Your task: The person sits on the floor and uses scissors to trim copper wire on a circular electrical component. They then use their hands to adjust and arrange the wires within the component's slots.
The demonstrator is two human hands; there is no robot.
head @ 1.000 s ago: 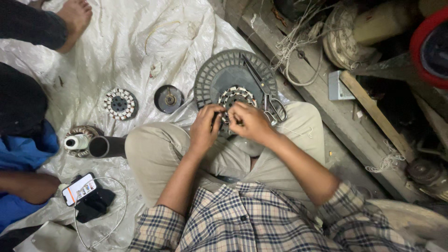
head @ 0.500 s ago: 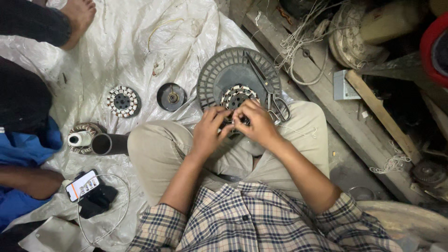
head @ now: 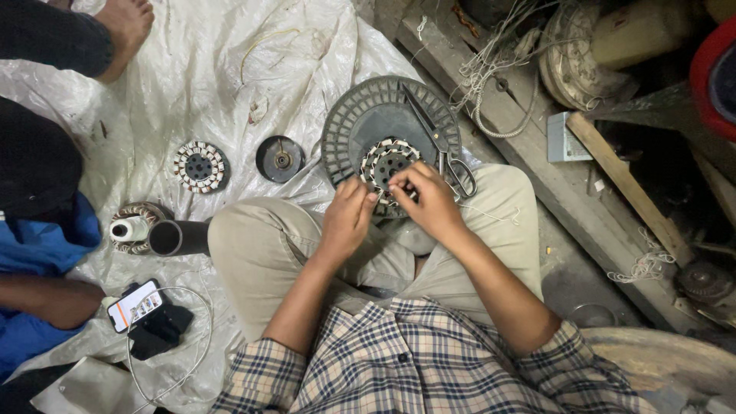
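Pinching the wound stator [head: 383,161] between left hand [head: 346,218] and right hand [head: 429,201].

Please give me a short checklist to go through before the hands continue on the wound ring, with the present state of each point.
1. Both hands on the stator ring: left hand and right hand touch its near edge. Ok.
2. Ring supported: it rests on the grey round grille. Ok.
3. Scissors near: beside the right hand, on the grille. Ok.
4. Wire held in the fingers: too small to see. Cannot tell.
5. Second stator apart: lying on the plastic sheet. Ok.
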